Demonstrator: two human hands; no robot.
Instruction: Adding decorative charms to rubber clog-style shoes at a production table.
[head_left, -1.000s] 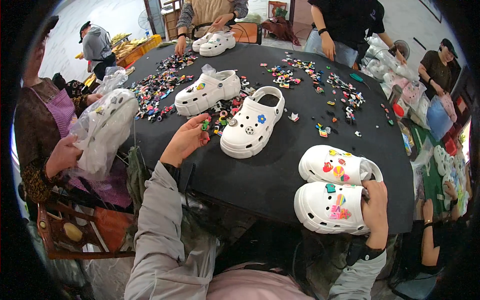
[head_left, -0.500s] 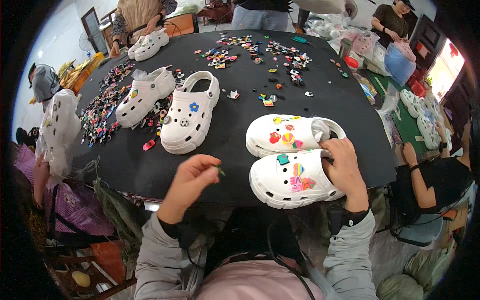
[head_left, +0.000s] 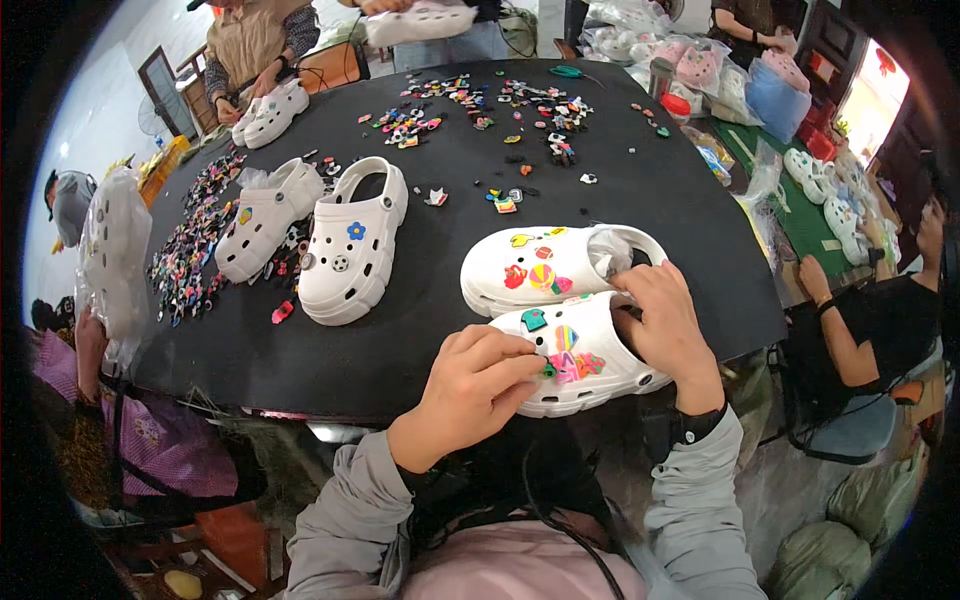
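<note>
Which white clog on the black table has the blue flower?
The clog nearest the left hand among those to its left, with a ball charm below the flower. No other clog there shows that flower.

Black table (head_left: 430,260): my landmark
White wall (head_left: 110,75): beyond its far left
Bright doorway (head_left: 882,90): I see it past the black table's right
Green-topped table (head_left: 800,225): right of it
Grey floor (head_left: 742,505): below it
</note>
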